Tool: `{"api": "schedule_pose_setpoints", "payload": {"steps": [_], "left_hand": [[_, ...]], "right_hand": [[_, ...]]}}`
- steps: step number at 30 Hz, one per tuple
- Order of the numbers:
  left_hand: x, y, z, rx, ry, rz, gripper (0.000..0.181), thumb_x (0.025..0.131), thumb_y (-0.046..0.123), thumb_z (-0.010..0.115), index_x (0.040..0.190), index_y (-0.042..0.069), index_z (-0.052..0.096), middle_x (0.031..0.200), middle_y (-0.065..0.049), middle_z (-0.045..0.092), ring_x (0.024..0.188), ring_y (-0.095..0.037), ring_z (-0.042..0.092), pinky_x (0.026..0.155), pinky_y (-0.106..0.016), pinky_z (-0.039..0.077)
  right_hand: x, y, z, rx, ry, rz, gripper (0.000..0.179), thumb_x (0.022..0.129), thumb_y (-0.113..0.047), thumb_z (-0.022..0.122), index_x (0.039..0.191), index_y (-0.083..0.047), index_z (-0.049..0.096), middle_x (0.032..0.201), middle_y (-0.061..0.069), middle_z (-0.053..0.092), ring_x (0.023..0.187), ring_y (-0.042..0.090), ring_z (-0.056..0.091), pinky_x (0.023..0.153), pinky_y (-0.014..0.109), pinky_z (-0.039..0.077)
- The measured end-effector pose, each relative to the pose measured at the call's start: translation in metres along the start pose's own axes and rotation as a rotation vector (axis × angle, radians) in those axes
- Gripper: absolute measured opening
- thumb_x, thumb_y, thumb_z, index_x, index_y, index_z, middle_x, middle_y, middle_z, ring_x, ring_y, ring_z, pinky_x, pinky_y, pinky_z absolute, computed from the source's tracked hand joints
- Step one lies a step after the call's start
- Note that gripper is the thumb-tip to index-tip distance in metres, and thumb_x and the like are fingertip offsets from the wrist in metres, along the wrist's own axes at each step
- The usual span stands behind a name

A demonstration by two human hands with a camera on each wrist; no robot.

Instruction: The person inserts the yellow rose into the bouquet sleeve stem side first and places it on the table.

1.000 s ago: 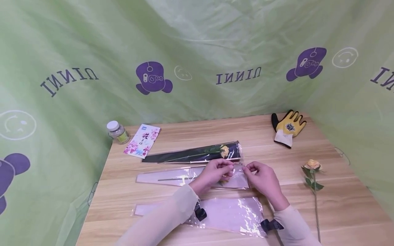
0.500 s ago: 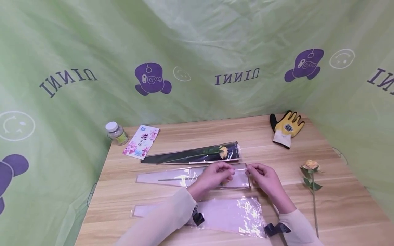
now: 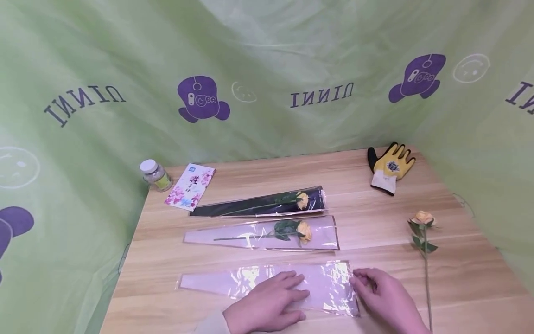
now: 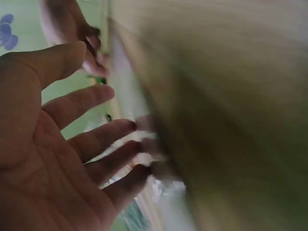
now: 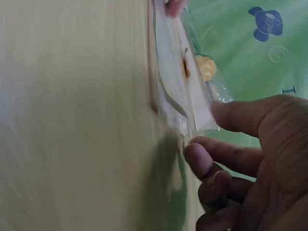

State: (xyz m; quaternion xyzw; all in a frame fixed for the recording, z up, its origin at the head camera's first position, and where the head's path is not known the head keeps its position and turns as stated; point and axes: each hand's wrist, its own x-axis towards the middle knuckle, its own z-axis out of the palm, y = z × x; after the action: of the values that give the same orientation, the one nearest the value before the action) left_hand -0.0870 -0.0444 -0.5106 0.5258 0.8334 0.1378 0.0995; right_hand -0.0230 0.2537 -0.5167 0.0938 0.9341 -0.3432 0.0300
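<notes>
Nearest me lies a tapered clear-and-lilac flower sleeve (image 3: 317, 283). My left hand (image 3: 269, 304) rests over its middle, fingers straight and spread; the left wrist view shows the palm (image 4: 53, 163) with nothing in it. My right hand (image 3: 385, 297) is at the sleeve's wide right edge. In the right wrist view its thumb (image 5: 236, 115) and bent index finger stand apart, close to the sleeve's open end (image 5: 178, 120). Farther back, a second lilac sleeve (image 3: 246, 236) holds a yellow rose (image 3: 304, 232), untouched by either hand.
Behind lies a black sleeve (image 3: 250, 206) with another yellow rose (image 3: 302, 201). A loose rose (image 3: 423, 220) lies at the right. Toward the back are a yellow work glove (image 3: 392, 167), a floral-printed packet (image 3: 192, 185) and a white-capped jar (image 3: 156, 175). Green cloth (image 3: 267, 134) encloses the table.
Both hands have left the middle sleeve's wide end and come nearer to the front sleeve. The left hand now rests on it, the right at its edge. The rose in the middle sleeve is uncovered.
</notes>
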Motion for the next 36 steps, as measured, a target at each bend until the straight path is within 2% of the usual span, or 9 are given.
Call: {"api": "schedule_pose_setpoints", "payload": {"steps": [5,12,17,22,27,31,33,35,36], "left_hand": [[0.002,-0.006,0.010,0.064,0.051,-0.030,0.045,0.102,0.047,0.056,0.138,0.021,0.064,0.151,-0.006,0.050,0.140,-0.024,0.042,0.118,-0.037,0.037],[0.007,-0.007,0.010,0.059,0.062,-0.046,0.042,0.101,0.047,0.059,0.134,0.023,0.067,0.147,-0.003,0.054,0.136,-0.022,0.046,0.114,-0.034,0.042],[0.009,-0.006,0.011,0.082,0.088,-0.054,0.041,0.100,0.048,0.061,0.131,0.024,0.069,0.143,-0.001,0.057,0.132,-0.018,0.049,0.110,-0.032,0.045],[0.009,-0.004,0.010,0.075,0.100,-0.082,0.040,0.099,0.048,0.061,0.129,0.024,0.070,0.140,0.001,0.059,0.129,-0.016,0.051,0.105,-0.031,0.049],[0.010,0.000,0.008,0.066,0.099,-0.105,0.040,0.100,0.049,0.059,0.128,0.023,0.071,0.139,0.002,0.060,0.127,-0.015,0.051,0.103,-0.031,0.050],[0.016,0.000,0.008,0.063,0.130,-0.132,0.036,0.099,0.049,0.061,0.122,0.023,0.074,0.130,0.007,0.064,0.119,-0.012,0.055,0.092,-0.028,0.054],[0.023,-0.001,0.008,-0.003,0.179,-0.158,0.031,0.098,0.046,0.064,0.115,0.023,0.076,0.120,0.011,0.067,0.108,-0.007,0.058,0.084,-0.022,0.055],[0.033,-0.001,0.008,-0.229,0.228,-0.214,0.025,0.098,0.040,0.067,0.109,0.021,0.077,0.108,0.013,0.070,0.097,-0.003,0.061,0.079,-0.018,0.055],[0.039,0.000,0.007,-0.396,0.251,-0.251,0.022,0.098,0.038,0.068,0.106,0.019,0.077,0.102,0.012,0.071,0.090,-0.003,0.063,0.075,-0.018,0.056]], "right_hand": [[-0.002,-0.001,0.011,0.062,-0.021,0.039,0.038,0.092,-0.039,0.076,0.113,-0.007,0.073,0.080,-0.010,0.063,0.068,0.006,0.055,0.064,0.023,0.052],[0.003,0.001,0.019,0.025,0.059,0.025,0.009,0.089,-0.022,0.079,0.091,-0.017,0.072,0.075,-0.011,0.058,0.066,0.007,0.051,0.060,0.024,0.048],[0.004,-0.003,0.012,0.201,0.051,0.065,0.012,0.092,-0.022,0.077,0.096,-0.012,0.071,0.084,-0.004,0.064,0.076,0.010,0.058,0.072,0.024,0.054],[0.006,-0.010,0.004,0.380,-0.006,0.068,0.015,0.098,-0.024,0.071,0.101,-0.010,0.074,0.088,-0.002,0.069,0.078,0.013,0.059,0.070,0.024,0.052],[0.003,-0.014,0.002,0.384,-0.012,0.047,0.010,0.095,-0.021,0.073,0.100,-0.013,0.076,0.087,-0.003,0.070,0.075,0.015,0.060,0.066,0.025,0.053],[0.002,-0.020,0.004,0.372,-0.008,0.033,0.011,0.090,-0.022,0.079,0.097,-0.015,0.075,0.080,-0.002,0.068,0.070,0.016,0.061,0.061,0.025,0.055],[0.002,-0.023,0.006,0.350,0.009,0.012,0.011,0.089,-0.023,0.081,0.095,-0.017,0.075,0.078,-0.004,0.067,0.069,0.015,0.060,0.059,0.025,0.055],[0.002,-0.026,0.007,0.315,0.040,-0.022,0.010,0.088,-0.023,0.082,0.093,-0.021,0.074,0.078,-0.008,0.067,0.068,0.013,0.059,0.058,0.024,0.054],[0.002,-0.027,0.007,0.295,0.060,-0.042,0.010,0.087,-0.023,0.083,0.092,-0.022,0.074,0.077,-0.010,0.066,0.067,0.012,0.058,0.057,0.024,0.053]]}}
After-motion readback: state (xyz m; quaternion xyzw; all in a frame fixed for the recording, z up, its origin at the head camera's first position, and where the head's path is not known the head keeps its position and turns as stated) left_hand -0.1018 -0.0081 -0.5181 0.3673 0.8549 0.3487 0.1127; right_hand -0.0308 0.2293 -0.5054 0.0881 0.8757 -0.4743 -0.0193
